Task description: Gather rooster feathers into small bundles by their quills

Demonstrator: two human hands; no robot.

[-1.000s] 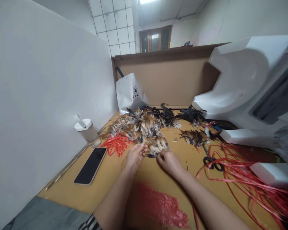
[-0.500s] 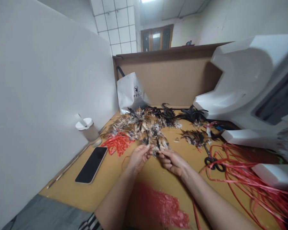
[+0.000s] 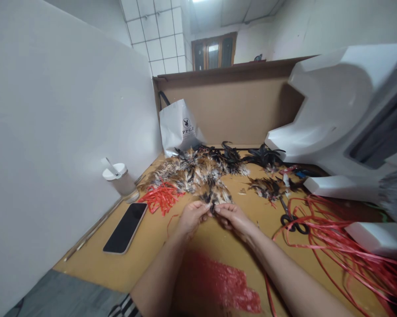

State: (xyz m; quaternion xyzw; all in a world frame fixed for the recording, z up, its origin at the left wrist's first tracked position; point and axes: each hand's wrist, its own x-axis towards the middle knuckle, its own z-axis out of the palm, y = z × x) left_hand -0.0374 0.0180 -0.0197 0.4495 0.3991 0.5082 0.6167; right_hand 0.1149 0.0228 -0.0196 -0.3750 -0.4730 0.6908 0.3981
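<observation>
Fingertips had drawn closer together since the earlier frame, the left hand (image 3: 194,216) and right hand (image 3: 233,216) almost meeting, both pinching the near end of a small feather bunch (image 3: 214,193). That bunch lay just nearer than the large feather pile (image 3: 188,169), which reached far toward the cardboard wall (image 3: 238,105). Bare tabletop (image 3: 198,242) opened between the forearms, down to a red plastic patch (image 3: 234,286). On the left, the phone (image 3: 125,228) sat well apart from the left hand, near the lidded cup (image 3: 120,180). Right of the right hand, open room ran to the scissors (image 3: 292,222), beside tangled red ribbon (image 3: 343,246).
</observation>
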